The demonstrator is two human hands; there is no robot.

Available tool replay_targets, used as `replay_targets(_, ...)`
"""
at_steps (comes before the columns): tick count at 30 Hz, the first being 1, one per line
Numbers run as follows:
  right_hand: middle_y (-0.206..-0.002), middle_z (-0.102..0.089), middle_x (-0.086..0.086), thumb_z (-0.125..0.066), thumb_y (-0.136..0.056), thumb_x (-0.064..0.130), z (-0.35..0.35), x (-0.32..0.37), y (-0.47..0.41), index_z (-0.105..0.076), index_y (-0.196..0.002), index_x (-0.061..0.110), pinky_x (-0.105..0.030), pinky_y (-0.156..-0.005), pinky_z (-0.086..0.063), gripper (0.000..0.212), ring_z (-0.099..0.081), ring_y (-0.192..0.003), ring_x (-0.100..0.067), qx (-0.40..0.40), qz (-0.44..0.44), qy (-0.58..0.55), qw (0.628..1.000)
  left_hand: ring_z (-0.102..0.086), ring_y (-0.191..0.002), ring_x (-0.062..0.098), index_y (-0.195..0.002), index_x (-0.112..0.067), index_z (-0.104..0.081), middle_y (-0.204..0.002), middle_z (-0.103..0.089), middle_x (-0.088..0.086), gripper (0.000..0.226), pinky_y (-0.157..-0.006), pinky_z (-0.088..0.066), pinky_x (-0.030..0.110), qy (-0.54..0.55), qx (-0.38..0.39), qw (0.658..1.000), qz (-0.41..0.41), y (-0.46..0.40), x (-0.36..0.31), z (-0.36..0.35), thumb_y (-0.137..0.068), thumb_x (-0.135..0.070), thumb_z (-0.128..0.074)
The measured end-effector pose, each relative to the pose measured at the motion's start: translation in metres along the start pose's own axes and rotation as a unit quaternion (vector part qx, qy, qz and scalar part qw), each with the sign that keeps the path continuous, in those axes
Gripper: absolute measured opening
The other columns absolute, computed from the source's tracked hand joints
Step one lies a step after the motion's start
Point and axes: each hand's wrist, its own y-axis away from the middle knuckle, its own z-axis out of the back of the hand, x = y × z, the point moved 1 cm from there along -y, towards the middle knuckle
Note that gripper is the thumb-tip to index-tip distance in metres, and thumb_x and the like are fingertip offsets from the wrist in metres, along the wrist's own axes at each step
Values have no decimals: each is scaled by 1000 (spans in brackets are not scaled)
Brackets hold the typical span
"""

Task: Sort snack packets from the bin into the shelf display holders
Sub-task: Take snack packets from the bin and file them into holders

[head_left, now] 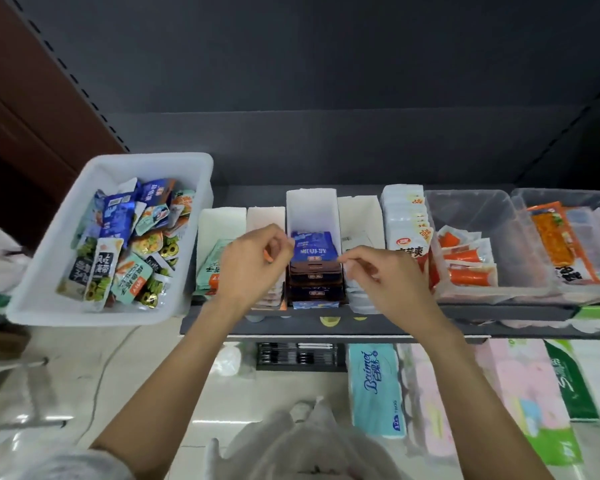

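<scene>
Blue "Beimei" tissue pack [374,389] below shelf [326,327]

Both forearms are left bare to above the elbow. A pale short sleeve [83,462] is worn on the left arm. No rings or watch are seen on the left hand [253,268] or right hand [385,278].

White plastic bin [201,174] at the shelf's left end, holding a loose heap of blue, teal and green snack packets [125,237]. Beside it, four white card display holders [311,206] in a row; the third holds a stack of dark blue packets [314,251], labels facing up.
</scene>
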Motion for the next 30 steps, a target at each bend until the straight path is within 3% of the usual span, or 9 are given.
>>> replay_targets(3,-93,-72,8,-52,-95,25,-24,41,-20,-69,-106,27,-26,-69,-48,20,-65,-82,-11,87,66,67,992,-50,-56,6,-76,-22,-61,-59,-54,-11,19,-51,-35,18,-85,-20,996,-12,27,23,36,-83,-36,-50)
replay_targets(5,-97,-71,7,-48,-95,25,-47,66,-34,-68,-106,28,-32,-69,-49,23,-64,-86,-18,114,121,89,982,-56,-62,11,-83,-24,-65,-64,-58,-10,22,-51,-42,23,-132,-3,991,16,44,44,59,-82,-39,-47)
replay_targets(8,-103,-69,5,-46,-96,25,-91,99,-55,-67,-105,25,-35,-73,-50,23,-61,-93,-20,165,184,94,964,-63,-75,19,-95,-22,-69,-80,-67,-7,17,-59,-45,25,-166,-6,983,79,67,84,89,-83,-26,-58)
replay_targets(12,-113,-66,5,-45,-97,22,-149,140,-78,-65,-114,24,-36,-76,-51,26,-60,-100,-18,184,218,70,956,-62,-91,29,-108,-16,-68,-108,-67,5,25,-72,-49,34,-167,-79,964,191,87,144,135,-84,-14,-66)
replay_targets(16,-114,-67,3,-48,-96,19,-208,176,-100,-64,-116,22,-35,-77,-52,26,-62,-98,-17,192,194,30,962,-59,-94,33,-107,-16,-69,-107,-65,10,25,-76,-48,38,-206,-137,937,247,98,206,177,-82,-15,-67)
replay_targets(20,-120,-63,-2,-55,-91,16,-269,199,-128,-59,-123,20,-38,-84,-51,32,-59,-105,-20,222,128,17,966,-61,-89,30,-108,-15,-66,-102,-66,6,25,-76,-50,38,-204,-83,948,229,89,261,208,-83,-17,-68)
replay_targets(24,-139,-46,-5,-55,-94,25,-319,214,-152,-42,-139,15,-35,-107,-33,48,-39,-127,-23,234,138,102,957,-63,-91,28,-114,-15,-63,-106,-66,6,30,-77,-50,37,-181,-7,971,153,69,286,220,-84,-15,-65)
replay_targets(27,-144,-39,-5,-55,-91,43,-344,218,-169,-32,-144,15,-37,-109,-28,64,-32,-131,-25,208,107,196,952,-64,-95,27,-122,-16,-58,-115,-64,7,35,-77,-52,38,-148,60,977,139,57,297,222,-87,-17,-61)
replay_targets(30,-142,-37,-7,-57,-83,58,-362,222,-179,-27,-144,13,-37,-104,-31,81,-32,-127,-27,196,69,287,935,-65,-96,24,-122,-17,-58,-113,-65,6,35,-78,-53,39,-102,62,984,130,50,308,228,-86,-15,-62)
